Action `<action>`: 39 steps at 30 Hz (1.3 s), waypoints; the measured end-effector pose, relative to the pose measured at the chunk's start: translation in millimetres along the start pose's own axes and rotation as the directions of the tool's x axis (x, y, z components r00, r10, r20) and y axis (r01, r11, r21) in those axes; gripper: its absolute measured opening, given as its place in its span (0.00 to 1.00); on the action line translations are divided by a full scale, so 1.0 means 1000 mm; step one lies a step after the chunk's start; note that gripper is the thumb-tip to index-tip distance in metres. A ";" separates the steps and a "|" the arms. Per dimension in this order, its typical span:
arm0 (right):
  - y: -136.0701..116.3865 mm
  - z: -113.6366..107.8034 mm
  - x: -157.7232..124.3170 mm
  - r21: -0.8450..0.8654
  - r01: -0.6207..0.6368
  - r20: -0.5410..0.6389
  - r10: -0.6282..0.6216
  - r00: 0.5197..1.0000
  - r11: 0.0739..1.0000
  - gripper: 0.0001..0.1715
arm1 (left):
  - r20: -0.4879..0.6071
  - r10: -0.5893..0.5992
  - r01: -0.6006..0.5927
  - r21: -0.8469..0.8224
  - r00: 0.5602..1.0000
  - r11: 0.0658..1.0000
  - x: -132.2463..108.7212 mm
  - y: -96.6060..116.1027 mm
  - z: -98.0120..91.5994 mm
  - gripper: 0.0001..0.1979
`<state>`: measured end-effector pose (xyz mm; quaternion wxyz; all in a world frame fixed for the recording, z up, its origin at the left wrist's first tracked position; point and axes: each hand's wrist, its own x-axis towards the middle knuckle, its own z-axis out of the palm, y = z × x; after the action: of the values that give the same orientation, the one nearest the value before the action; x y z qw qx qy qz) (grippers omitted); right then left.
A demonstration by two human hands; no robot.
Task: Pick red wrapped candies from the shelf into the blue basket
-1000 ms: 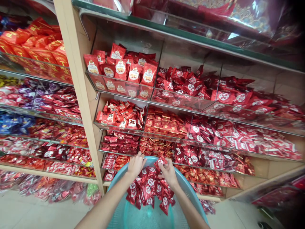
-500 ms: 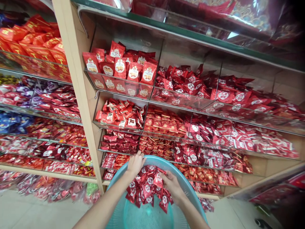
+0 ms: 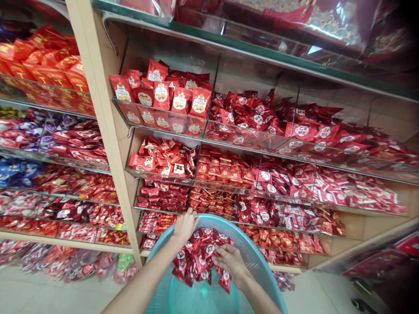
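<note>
A blue plastic basket [image 3: 262, 270] stands in front of the shelves, with a heap of dark red packets [image 3: 201, 261] against its far side. My left hand [image 3: 186, 225] is closed over the basket's far rim, left of centre. Inside the basket, my right hand [image 3: 231, 263] reaches over the right part of the heap, its fingers touching or just above the packets. Those fingers are partly spread, and I make out no packet lifted between them.
Tiered shelves of red packets [image 3: 222, 170] rise behind the basket. A wooden upright [image 3: 98, 109] divides them from more shelves at left. Bagged packets [image 3: 78, 264] lie low at left, above the tiled floor [image 3: 52, 292]. A glass shelf [image 3: 262, 52] crosses the top.
My right hand has let go of the packet it held up and moved slightly down onto the heap. My left hand stays on the rim. The view has shifted slightly.
</note>
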<state>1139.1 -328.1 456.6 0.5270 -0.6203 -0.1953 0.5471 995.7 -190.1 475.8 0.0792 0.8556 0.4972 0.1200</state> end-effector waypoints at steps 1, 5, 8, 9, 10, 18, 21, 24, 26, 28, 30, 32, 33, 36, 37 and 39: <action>0.000 0.002 -0.001 0.024 -0.004 0.012 0.004 1.000 1.000 0.28 | 0.000 0.002 -0.002 0.003 1.000 1.000 0.000 0.000 0.000 0.16; -0.001 0.007 0.001 0.034 -0.003 0.026 0.002 1.000 0.999 0.27 | -0.011 -0.001 0.001 -0.001 1.000 1.000 0.000 -0.001 0.002 0.16; 0.000 0.010 0.008 -0.165 -0.063 -0.033 0.058 0.998 0.984 0.19 | -0.015 0.002 -0.002 -0.005 1.000 1.000 -0.001 -0.001 0.002 0.16; 0.000 0.011 0.011 -0.220 -0.083 -0.047 0.074 0.996 0.972 0.17 | -0.017 0.004 -0.004 -0.006 1.000 1.000 -0.001 -0.001 0.002 0.16; 0.000 0.012 0.013 -0.252 -0.093 -0.051 0.082 0.995 0.963 0.15 | -0.019 0.006 -0.006 -0.007 1.000 1.000 -0.001 -0.001 0.002 0.16; 0.003 0.018 0.019 -0.300 -0.090 -0.039 0.082 0.996 0.950 0.17 | -0.012 0.013 -0.013 -0.014 1.000 1.000 0.002 -0.002 0.002 0.16; 0.006 0.013 0.017 -0.375 -0.073 -0.047 0.060 0.997 0.924 0.20 | -0.007 0.007 -0.007 -0.008 1.000 1.000 0.002 -0.003 0.003 0.16; -0.003 0.004 0.013 -0.556 0.000 -0.037 -0.024 0.999 0.831 0.21 | -0.005 0.001 -0.002 -0.014 1.000 1.000 0.002 -0.003 0.005 0.16; -0.028 0.000 0.006 -0.658 0.085 0.031 -0.086 0.996 0.748 0.21 | -0.005 -0.003 0.003 -0.023 1.000 1.000 0.002 -0.004 0.007 0.16; -0.069 0.001 -0.009 -0.683 0.177 0.143 -0.109 0.984 0.709 0.21 | -0.008 -0.007 0.007 -0.037 1.000 0.999 0.003 -0.006 0.010 0.16; -0.123 0.010 -0.033 -0.667 0.261 0.238 -0.132 0.962 0.698 0.21 | -0.013 -0.009 0.008 -0.065 1.000 0.998 0.003 -0.007 0.011 0.15; -0.184 0.023 -0.065 -0.674 0.405 0.301 -0.271 0.914 0.618 0.22 | -0.006 -0.024 0.023 -0.087 1.000 0.996 0.004 -0.007 0.011 0.15; -0.214 0.030 -0.080 -0.678 0.475 0.317 -0.360 0.877 0.561 0.22 | 0.001 -0.030 0.030 -0.088 1.000 0.996 0.004 -0.007 0.011 0.15; -0.296 0.048 -0.115 -0.714 0.620 0.310 -0.647 0.696 0.325 0.20 | 0.004 -0.036 0.037 -0.076 0.999 0.996 0.003 -0.005 0.009 0.15; -0.319 0.052 -0.119 -0.721 0.644 0.299 -0.724 0.621 0.255 0.19 | 0.002 -0.037 0.037 -0.076 0.999 0.996 0.003 -0.005 0.008 0.16; -0.359 0.055 -0.115 -0.777 0.619 0.248 -0.848 0.468 0.115 0.16 | 0.005 -0.040 0.040 -0.084 0.999 0.996 0.002 -0.004 0.007 0.16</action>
<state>1173.4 -266.1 831.0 0.4132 -0.6616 -0.6252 -0.0275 995.7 -186.3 468.1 0.1184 0.8416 0.5086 0.1380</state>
